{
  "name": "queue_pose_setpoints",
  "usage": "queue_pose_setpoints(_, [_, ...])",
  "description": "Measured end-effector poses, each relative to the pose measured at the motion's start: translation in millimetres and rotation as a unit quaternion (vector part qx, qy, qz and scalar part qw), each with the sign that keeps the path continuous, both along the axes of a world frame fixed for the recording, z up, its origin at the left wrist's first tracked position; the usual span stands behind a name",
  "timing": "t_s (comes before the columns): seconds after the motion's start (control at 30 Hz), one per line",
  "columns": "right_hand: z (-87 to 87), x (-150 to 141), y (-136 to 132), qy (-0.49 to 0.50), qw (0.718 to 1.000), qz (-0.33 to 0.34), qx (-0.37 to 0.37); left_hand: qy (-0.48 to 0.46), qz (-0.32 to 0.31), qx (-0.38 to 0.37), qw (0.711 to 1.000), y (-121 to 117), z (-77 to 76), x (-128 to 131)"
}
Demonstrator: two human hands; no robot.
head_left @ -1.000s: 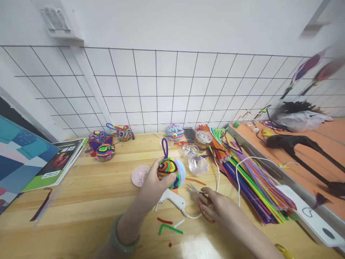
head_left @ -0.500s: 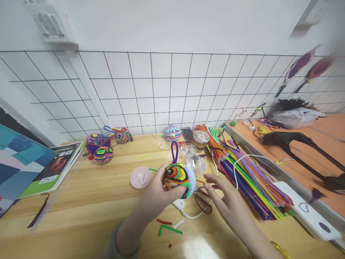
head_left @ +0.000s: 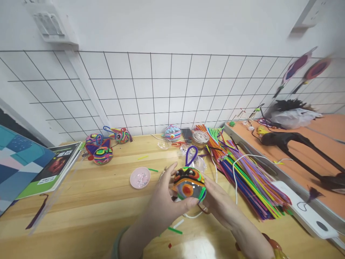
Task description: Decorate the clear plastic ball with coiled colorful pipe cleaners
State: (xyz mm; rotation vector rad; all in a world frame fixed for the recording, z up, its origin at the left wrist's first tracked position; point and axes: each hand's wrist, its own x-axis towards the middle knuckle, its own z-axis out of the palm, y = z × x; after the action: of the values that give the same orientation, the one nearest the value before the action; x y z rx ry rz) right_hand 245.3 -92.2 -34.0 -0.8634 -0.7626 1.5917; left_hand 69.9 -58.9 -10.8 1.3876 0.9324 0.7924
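Holding multicoloured ball (head_left: 188, 184) with purple loop (head_left: 187, 158) up, lower centre of frame. Clasping it between thumb and fingers of left hand (head_left: 165, 201); laying right hand (head_left: 219, 201) against its right side with fingertips hidden, cannot tell if gripping. Nearby on table (head_left: 102, 205): pink dish (head_left: 135, 173) to left, pipe cleaners (head_left: 250, 187) to right.

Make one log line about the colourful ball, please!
Left hand: holding colourful ball | Right hand: at ball's side, fingers partly hidden | Ball: purple loop on top | Nearby: pink dish, pipe cleaners
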Motion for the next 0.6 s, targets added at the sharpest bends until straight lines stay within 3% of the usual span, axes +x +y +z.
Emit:
queue_pose_setpoints(0.1, [-5.1,4,2,0.086,0.996,0.028,-0.024,-0.007,-0.013,-0.015,1.000,3,1.6,-2])
queue_pose_setpoints(0.47, [-10.8,10,3,0.209,0.967,0.130,-0.063,-0.068,-0.032,-0.004,0.997,6,3.9,0])
queue_pose_setpoints(0.6, [-12.4,12,3,0.252,0.954,0.151,-0.064,-0.093,-0.025,-0.005,0.995,10,-2.5,-1])
